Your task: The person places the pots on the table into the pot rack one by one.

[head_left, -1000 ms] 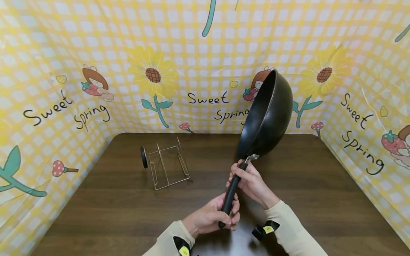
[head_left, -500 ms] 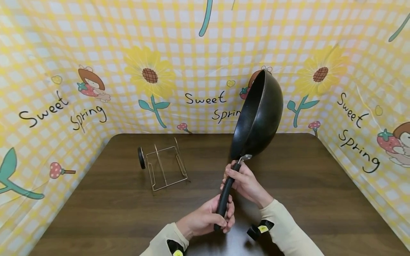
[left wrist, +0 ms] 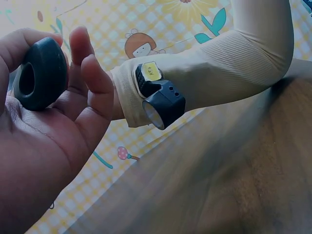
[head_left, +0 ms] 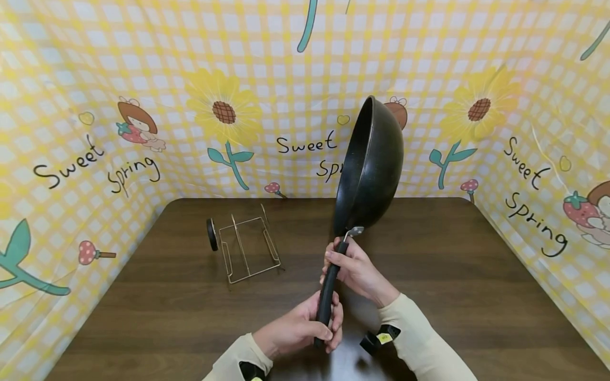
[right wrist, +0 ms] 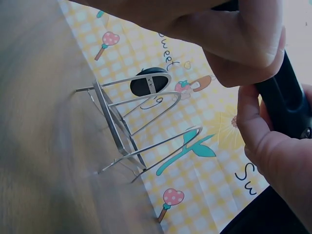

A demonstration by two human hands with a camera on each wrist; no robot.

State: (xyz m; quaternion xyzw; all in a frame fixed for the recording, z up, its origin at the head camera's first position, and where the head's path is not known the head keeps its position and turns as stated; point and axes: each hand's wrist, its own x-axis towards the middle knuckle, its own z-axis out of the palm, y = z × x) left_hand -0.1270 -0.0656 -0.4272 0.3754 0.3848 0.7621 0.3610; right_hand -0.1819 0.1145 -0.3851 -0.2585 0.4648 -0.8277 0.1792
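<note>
A black wok stands raised above the table, its long handle pointing down toward me and its hollow side facing left. My left hand grips the lower end of the handle, thumb across the front. Higher up, close to the metal joint, my right hand holds the same handle. The left wrist view shows the rounded handle end, with a hole in it, between thumb and fingers. In the right wrist view, my right hand wraps the handle near a screw.
A wire rack stands on the table's left half, a black round piece at its left side. The brown wooden table meets a yellow checked cloth at its back and sides.
The wok has moved left and turned a little more upright. Both hands have shifted left with it, keeping their grip on the handle. The rack has stayed in place.
</note>
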